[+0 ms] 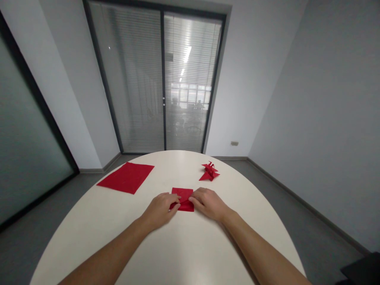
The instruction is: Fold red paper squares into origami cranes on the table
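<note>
A small folded square of red paper (184, 193) lies on the white table between my hands. My left hand (162, 206) grips its left side, with thumb and fingers pinching a fold near the middle. On the opposite side, my right hand (208, 202) pinches the paper's right edge between thumb and fingers. A loose flap or crease runs across the lower half of the paper between my fingertips. Part of each side edge is hidden under my fingers.
A larger red paper sheet (127, 178) lies flat at the table's far left. Folded red paper cranes (209, 171) sit at the far right, overlapping so their number is unclear. The round white table (181, 253) curves away at both sides. A dark object (363, 269) shows at lower right.
</note>
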A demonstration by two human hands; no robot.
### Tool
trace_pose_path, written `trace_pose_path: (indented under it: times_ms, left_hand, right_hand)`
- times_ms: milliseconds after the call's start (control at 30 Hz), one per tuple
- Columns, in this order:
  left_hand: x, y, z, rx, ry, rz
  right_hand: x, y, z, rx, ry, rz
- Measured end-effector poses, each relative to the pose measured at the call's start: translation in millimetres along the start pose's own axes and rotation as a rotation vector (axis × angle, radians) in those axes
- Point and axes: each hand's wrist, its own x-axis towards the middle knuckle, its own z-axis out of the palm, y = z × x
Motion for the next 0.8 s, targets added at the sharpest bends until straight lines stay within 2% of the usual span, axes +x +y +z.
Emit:
trace_pose_path:
  times_ms: [267, 500, 800]
  left_hand:
    - [1.6, -4.3, 6.5, -0.038, 0.008, -0.035]
    - [0.8, -9.6, 8.4, -0.038, 0.011, -0.069]
    - [3.7, -8.1, 11.7, -0.006, 0.023, 0.041]
  right_hand:
    - [-0.4, 3.7, 4.6, 0.091, 0.036, 0.046]
    - [3.4, 8.1, 18.6, 0.161, 0.087, 0.108]
    - [7.8, 8.9, 28.6, 0.185, 0.183, 0.121]
